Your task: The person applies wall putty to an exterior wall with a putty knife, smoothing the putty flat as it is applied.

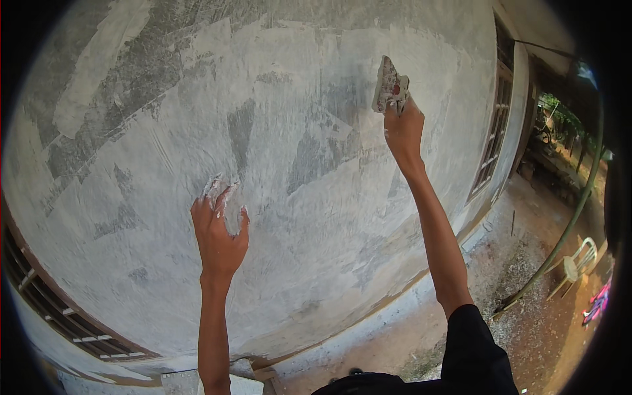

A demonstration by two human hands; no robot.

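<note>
My right hand [404,131] is raised high and wrapped round the handle of a putty knife [387,85]. Its broad blade, crusted with white filler, is up at the wall [283,145]; whether the edge touches cannot be made out. Patchy white filler covers the grey wall, with darker bare streaks between. Lower and to the left, my left hand [221,230] is in front of the wall with its fingers spread and bent. White filler coats those fingertips, and nothing shows in that hand.
A barred window [62,309] sits at the lower left, another [497,125] at the right. A long hose or pole [566,237] curves down at the right, beside a pale chair [574,266] and a pink item [598,304]. Below me is a light board [181,382].
</note>
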